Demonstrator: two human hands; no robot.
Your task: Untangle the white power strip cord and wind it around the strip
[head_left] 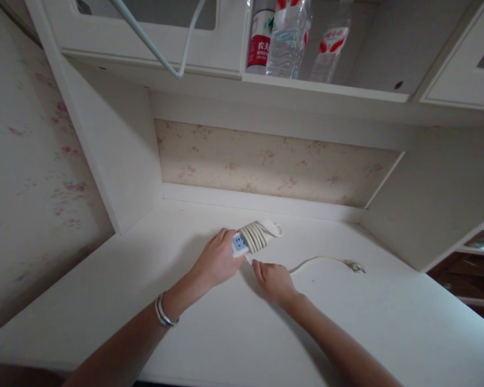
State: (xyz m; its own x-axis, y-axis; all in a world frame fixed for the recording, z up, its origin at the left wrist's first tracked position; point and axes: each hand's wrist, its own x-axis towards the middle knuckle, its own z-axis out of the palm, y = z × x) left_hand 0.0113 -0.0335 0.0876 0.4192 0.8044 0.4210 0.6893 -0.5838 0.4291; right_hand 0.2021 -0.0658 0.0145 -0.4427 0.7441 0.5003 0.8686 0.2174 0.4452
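A white power strip (240, 243) with a blue socket face lies on the white desk (210, 333), its cream cord (256, 236) wound around it in several turns. My left hand (215, 260) grips the strip's left end, fingers wrapped round it. My right hand (275, 280) is closed on the loose part of the cord just below the strip. The free end of the cord runs right across the desk to the plug (354, 265), which lies flat.
A shelf (326, 88) above holds a red-labelled can (260, 37) and two plastic water bottles (287, 37). A white cable (161, 51) hangs at the top left. Desk side panels stand left and right. Floral wallpaper (28, 177) covers the left wall.
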